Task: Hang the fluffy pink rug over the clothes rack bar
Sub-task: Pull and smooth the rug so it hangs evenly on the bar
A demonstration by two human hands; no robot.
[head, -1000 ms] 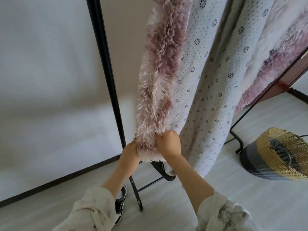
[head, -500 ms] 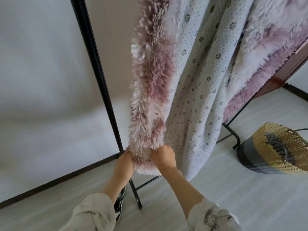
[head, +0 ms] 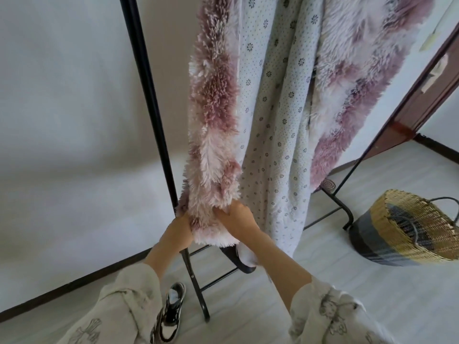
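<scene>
The fluffy pink and white rug (head: 213,100) hangs down from above the frame, its dotted grey-white backing (head: 273,135) facing me. The rack's top bar is out of view. The black upright post of the clothes rack (head: 146,95) stands just left of the rug. My left hand (head: 177,233) and my right hand (head: 237,219) both grip the rug's lower fluffy corner, one on each side, low near the floor. A second fluffy fold (head: 352,78) hangs further right.
The rack's black foot (head: 198,291) stands between my arms, and its right leg (head: 347,214) ends by a woven basket (head: 409,232) lying on the pale floor. My shoe (head: 171,311) is beside the foot. A white wall is at left, a brown door frame (head: 427,100) at right.
Both hands have stayed closed on the rug's bottom corner. The view swung left, then back right, and the rug's hanging edge now looks straighter.
</scene>
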